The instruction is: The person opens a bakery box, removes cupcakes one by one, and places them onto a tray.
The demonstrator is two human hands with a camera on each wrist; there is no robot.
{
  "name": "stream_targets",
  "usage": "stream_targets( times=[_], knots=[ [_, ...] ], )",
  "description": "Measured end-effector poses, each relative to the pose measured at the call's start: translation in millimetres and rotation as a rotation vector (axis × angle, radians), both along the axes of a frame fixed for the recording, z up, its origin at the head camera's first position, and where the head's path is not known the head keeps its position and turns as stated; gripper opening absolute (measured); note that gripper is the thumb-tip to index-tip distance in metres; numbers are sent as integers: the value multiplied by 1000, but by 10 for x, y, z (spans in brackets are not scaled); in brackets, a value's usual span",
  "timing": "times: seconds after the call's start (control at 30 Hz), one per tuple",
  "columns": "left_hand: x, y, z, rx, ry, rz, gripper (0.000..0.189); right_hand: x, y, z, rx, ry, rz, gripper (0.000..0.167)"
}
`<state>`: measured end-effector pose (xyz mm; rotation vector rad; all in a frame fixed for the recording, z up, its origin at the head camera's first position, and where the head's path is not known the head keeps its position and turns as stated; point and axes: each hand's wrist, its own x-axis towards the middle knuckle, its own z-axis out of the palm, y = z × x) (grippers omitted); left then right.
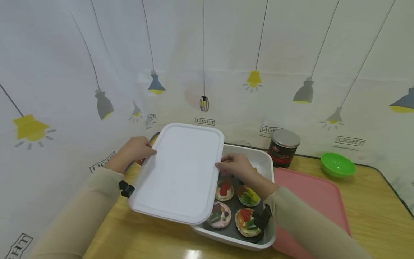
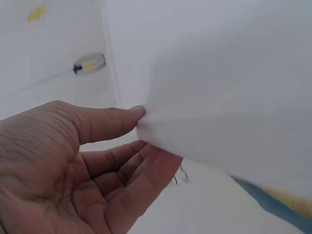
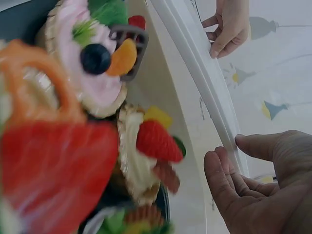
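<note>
A white rectangular lid point(image 1: 182, 172) with rounded corners is held tilted in the air, overlapping the left part of a white container point(image 1: 239, 244). My left hand point(image 1: 135, 153) pinches its left edge between thumb and fingers; the left wrist view shows the thumb on top of the lid point(image 2: 219, 87). On the opposite edge my right hand point(image 1: 237, 167) grips it, thumb against fingers, above the container. Inside the container, on a dark base, sit several decorated tarts point(image 1: 247, 221). One with pink cream point(image 3: 92, 63) carries a blueberry. The lid and right arm hide part of the contents.
A pink tray point(image 1: 310, 194) lies right of the container, partly under my right sleeve. Behind it stands a dark espresso can point(image 1: 283, 153) with a silver lid, and a green bowl point(image 1: 337, 165) sits farther right. A lamp-printed curtain point(image 1: 226, 46) borders the wooden table point(image 1: 372, 212).
</note>
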<state>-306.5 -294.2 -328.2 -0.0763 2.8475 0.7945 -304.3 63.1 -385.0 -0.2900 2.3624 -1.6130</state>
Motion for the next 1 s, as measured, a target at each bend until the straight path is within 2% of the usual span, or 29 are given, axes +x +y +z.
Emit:
stream_targets(
  times=[0.17,0.43,0.5,0.6,0.7,0.8,0.9,1.0],
  knots=[
    [-53,-219,-9,-51,-20,24,36,-41,-235,13,7,5,31,37],
    [-134,-430,-136,-86,-56,113,32,-99,-544,-6,18,-34,116,43],
    [-150,-469,-232,-103,-72,132,28,-107,-602,-22,47,-44,125,43],
    [-159,-518,-468,-112,-104,177,23,-111,-644,-58,90,-36,137,40],
    [-109,-558,-729,-166,-104,199,22,-103,-632,-83,115,-1,166,39],
    [-52,-597,-916,-243,-75,207,25,-97,-568,-83,106,45,223,40],
    [-43,-609,-1012,-300,-40,229,27,-110,-434,-51,128,160,285,39],
    [-94,-595,-1025,-336,-37,241,24,-132,-228,34,194,319,316,36]
  ],
)
